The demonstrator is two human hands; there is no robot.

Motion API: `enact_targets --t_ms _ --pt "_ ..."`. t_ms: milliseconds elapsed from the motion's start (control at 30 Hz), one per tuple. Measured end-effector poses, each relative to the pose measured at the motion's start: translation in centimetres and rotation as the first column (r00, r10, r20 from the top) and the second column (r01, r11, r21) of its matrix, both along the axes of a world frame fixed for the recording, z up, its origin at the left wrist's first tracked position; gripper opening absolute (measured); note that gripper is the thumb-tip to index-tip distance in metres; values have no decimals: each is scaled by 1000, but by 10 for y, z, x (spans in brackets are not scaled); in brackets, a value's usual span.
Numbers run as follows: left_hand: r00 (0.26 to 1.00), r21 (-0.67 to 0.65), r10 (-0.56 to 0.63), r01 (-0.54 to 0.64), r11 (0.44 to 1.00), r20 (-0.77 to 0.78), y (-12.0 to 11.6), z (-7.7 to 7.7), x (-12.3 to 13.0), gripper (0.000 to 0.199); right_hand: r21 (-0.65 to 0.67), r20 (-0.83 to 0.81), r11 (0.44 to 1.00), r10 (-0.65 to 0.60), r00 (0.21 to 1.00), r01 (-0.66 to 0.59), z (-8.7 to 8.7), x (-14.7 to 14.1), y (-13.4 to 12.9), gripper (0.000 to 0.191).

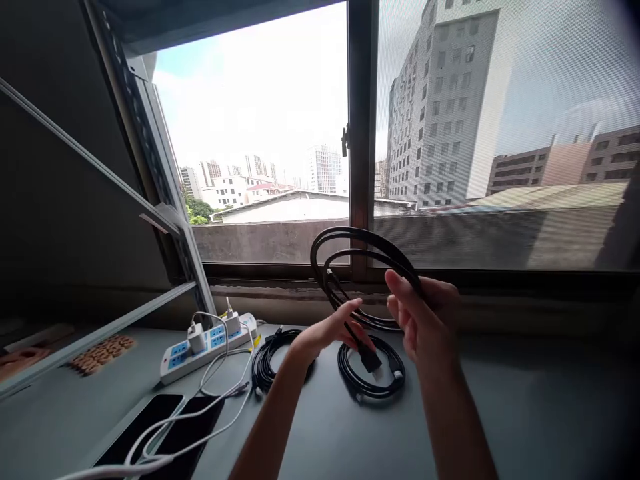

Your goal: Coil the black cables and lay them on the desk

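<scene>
My right hand (423,310) is closed around a black cable (367,235) wound in loose loops, held up in front of the window sill. Left of it, my left hand (333,330) has its thumb stretched out, apart from the fingers. One end of the cable hangs across those fingers, and its flat black plug (371,361) with a metal tip points down. Another small end (330,275) shows inside the loops. Below, a coiled black cable (350,385) lies on the table, and a second coil (261,363) sits partly behind my left forearm.
A white power strip (210,350) with chargers and white cables (210,393) stands at the left. Two dark-screened phones (145,427) lie in front of it. A metal shelf frame (195,267) rises at left. The window (363,133) borders the table's back.
</scene>
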State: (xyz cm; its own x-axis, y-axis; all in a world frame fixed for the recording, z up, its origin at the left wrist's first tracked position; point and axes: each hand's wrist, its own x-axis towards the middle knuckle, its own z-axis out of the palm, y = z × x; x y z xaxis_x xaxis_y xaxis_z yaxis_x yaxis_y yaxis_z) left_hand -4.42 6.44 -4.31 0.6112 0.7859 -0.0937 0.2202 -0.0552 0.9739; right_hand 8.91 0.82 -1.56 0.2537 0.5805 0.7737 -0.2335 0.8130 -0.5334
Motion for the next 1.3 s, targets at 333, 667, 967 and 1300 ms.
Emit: enact_targets --t_ms 333,667,967,1300 --pt "649 159 158 -402 902 744 0 12 1 35 -190 -358 916 271 894 -353 -7 -7 47 55" --pt "698 293 300 -595 748 650 -10 27 -22 25 -39 219 931 -347 912 363 -15 12 48 58" --pt "793 154 309 -445 882 525 -23 38 -31 21 190 270 891 -450 851 411 -8 7 42 26" --pt "857 261 369 -472 842 359 -24 37 -34 50 158 406 885 -462 788 437 -10 6 43 23"
